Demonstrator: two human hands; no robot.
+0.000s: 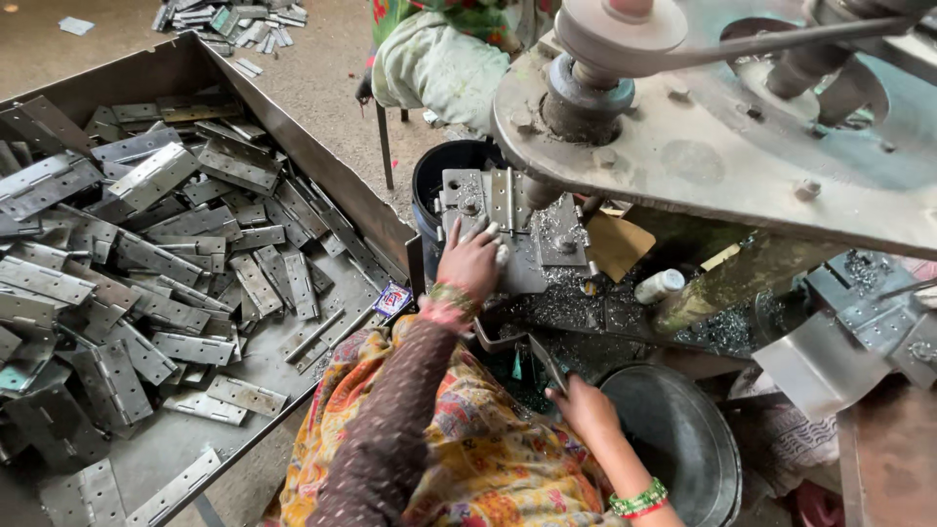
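The left hand (471,260) lies flat, fingers spread, on the metal bed (522,273) of the machine, pressing on a hinge (493,200) that sits open there; it does not clench around anything. Its wrist carries a bangle and a dark dotted sleeve. The right hand (584,408) is nearer, low and to the right, fingers closed on a thin dark metal piece (545,359) that sticks up and to the left from its grip. A green and red bracelet (639,500) rings that wrist.

Just right of the right hand stands a round metal tub (703,459). Metal shavings (571,303) lie scattered over the machine bed between the two hands and further right. Above it all, at the far right, hangs a heavy grey plate (703,156) with a pulley (615,34) and a belt running off it. A dark bucket (434,176) stands behind the hinge, far of the left hand.

On the left a big shallow tray (293,146) is heaped with grey hinges (146,263), many folded flat. A small printed packet (391,299) rests at the tray's right edge, near the left wrist. More hinges lie in a pile (229,24) on the floor at the far side.
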